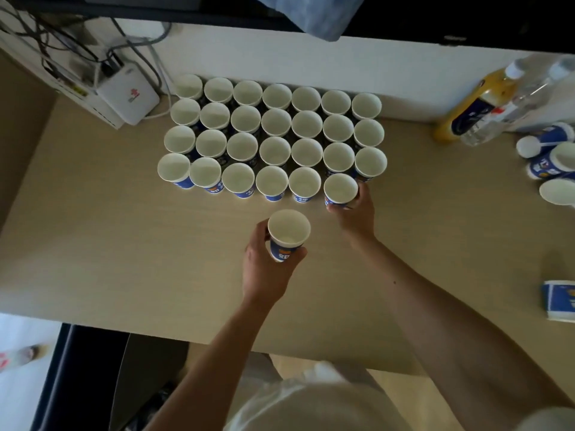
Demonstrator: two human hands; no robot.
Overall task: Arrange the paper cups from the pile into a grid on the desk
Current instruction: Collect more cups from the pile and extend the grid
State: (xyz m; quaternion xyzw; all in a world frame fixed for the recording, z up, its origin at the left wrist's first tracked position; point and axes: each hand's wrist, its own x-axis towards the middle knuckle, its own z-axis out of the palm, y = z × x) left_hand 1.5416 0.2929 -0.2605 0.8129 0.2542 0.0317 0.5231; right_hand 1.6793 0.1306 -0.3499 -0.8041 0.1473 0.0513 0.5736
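Seating front-row cup (340, 188) with right hand (354, 213) fingers wrapped round it, gripping spare cup (288, 228) in left hand (264, 272) fingers; next, likely setting spare at its 3 o'clock.

Blue-and-white paper cups (275, 150) stand upright, rims nearly touching, in four rows.

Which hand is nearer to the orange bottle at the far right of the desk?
Right. The right hand, holding a cup, is left of the orange bottle and closer to the person. The left hand, holding another cup, is farther left.
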